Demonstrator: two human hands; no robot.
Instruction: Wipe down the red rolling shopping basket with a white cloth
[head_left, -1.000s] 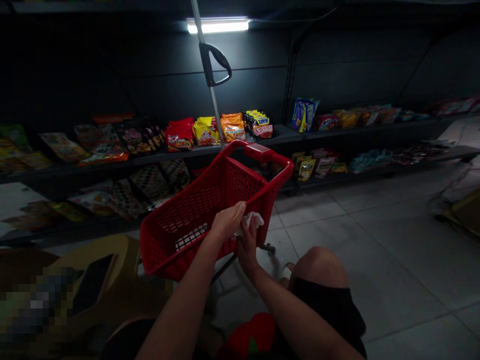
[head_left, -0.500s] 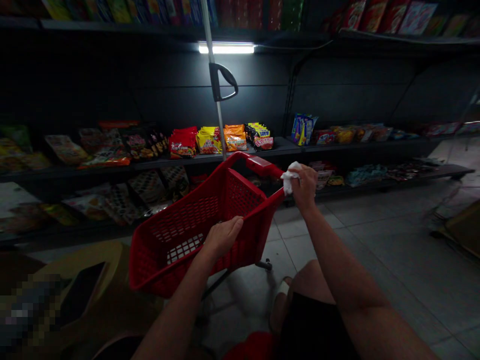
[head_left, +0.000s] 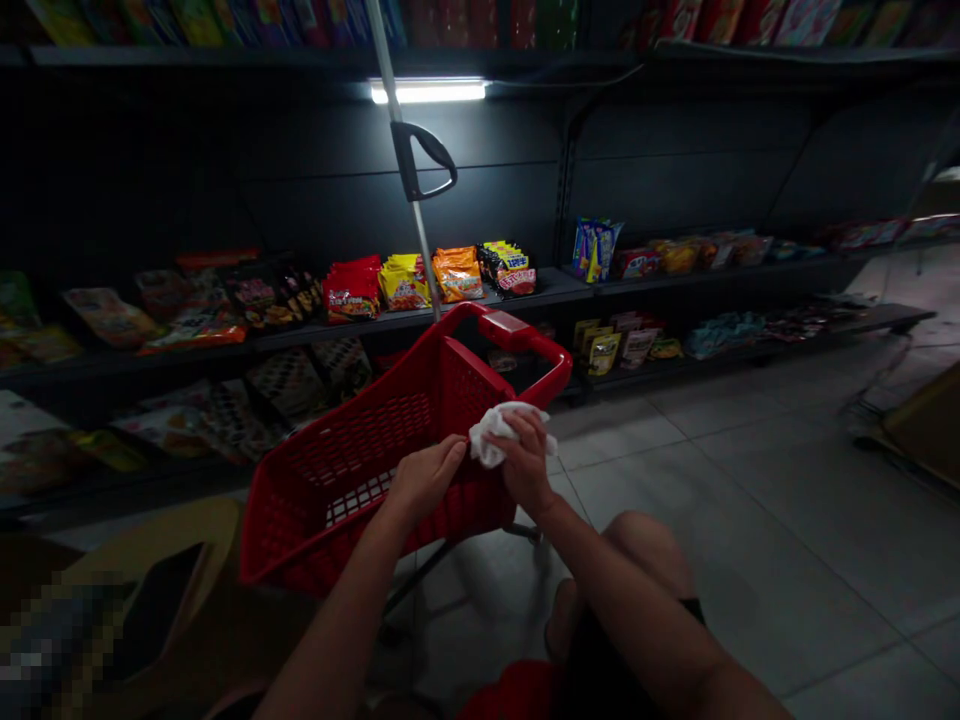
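Note:
A red plastic shopping cart (head_left: 352, 420) with perforated basket walls stands in front of me, its handle (head_left: 551, 370) at the upper right. My left hand (head_left: 427, 475) grips the near rim of the basket, thumb along the top and the other fingers hidden over the side. My right hand (head_left: 525, 455) is closed on a crumpled white cloth (head_left: 499, 430), which presses against the rim close to the handle end. The two hands are nearly side by side, the cloth just right of my left thumb.
Shelves (head_left: 555, 285) of packaged snacks (head_left: 457, 272) run behind the cart. A metal pole with a black grip (head_left: 424, 162) rises beyond the basket. At lower left, a dark phone (head_left: 161, 605) lies on a tan round surface (head_left: 217, 530). Tiled floor (head_left: 735, 500) stretches right.
My right hand has moved left and down with the white cloth, from the handle to the basket rim. My left hand stays on the rim. The view has shifted slightly.

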